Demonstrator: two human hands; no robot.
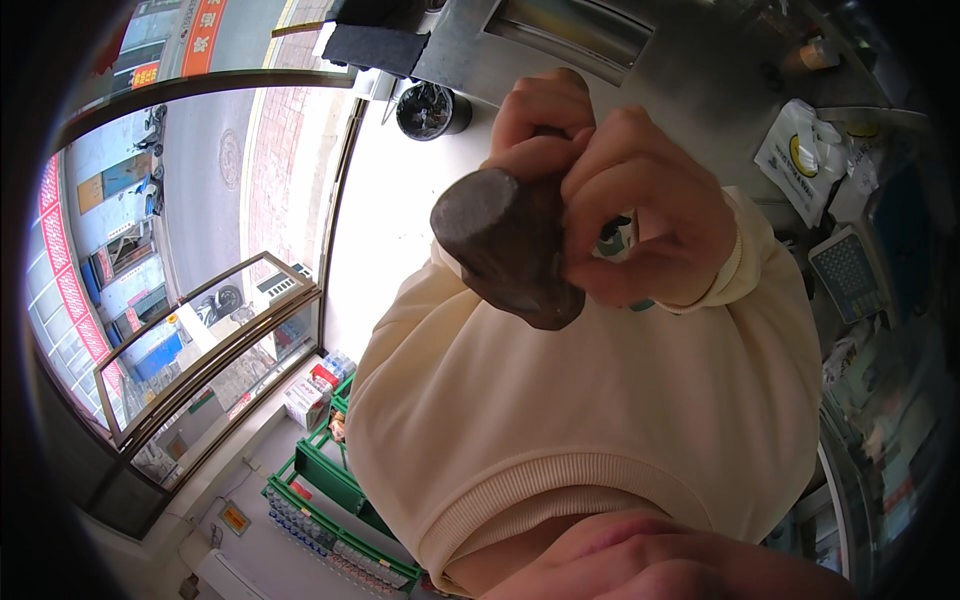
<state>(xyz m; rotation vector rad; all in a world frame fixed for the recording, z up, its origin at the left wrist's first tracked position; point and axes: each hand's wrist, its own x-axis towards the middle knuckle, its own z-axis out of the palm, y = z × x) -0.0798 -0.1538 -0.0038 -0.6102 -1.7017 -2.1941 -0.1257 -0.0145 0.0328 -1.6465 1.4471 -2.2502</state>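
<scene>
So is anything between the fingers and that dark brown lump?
No, nothing visible is. The fingers of one hand already pinch the dark brown lump directly, raised in front of the cream sweatshirt. The other hand sits at the bottom edge, apart from it. Which hand is which I cannot tell.

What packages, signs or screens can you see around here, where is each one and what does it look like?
White plastic bag with a yellow and dark round print, upper right on the steel counter.
Red banners with pale lettering, far left on the building front across the street.
Small red and white cartons, lower left beside the green crates.
</scene>
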